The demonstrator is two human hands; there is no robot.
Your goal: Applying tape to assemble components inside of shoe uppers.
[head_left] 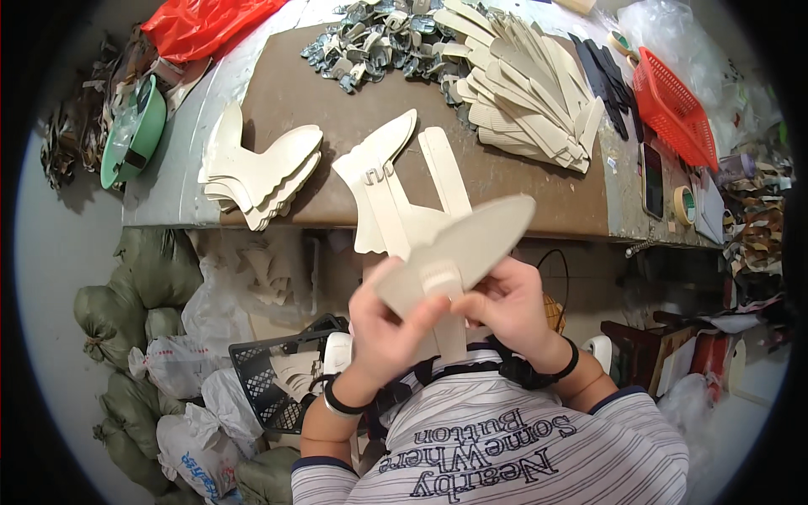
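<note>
Cluttered worktop (286,76) up ahead, and the cream piece (488,236) is held up around its near edge. Left hand (387,324) and right hand (515,311) both have a pinch grip on it. Looks light, bendy but springy, maybe a bit slick; I'd hold it beside the strap (450,341), not the pointed tip.

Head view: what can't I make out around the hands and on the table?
All in the head view:
Left hand: some fingertips, hidden behind the held cream piece.
Held cream piece: its underside, turned away from the camera.
Cream stack: most of the lower pieces, covered by the top one.
Red bag: its far part, cut off by the upper edge.
</note>
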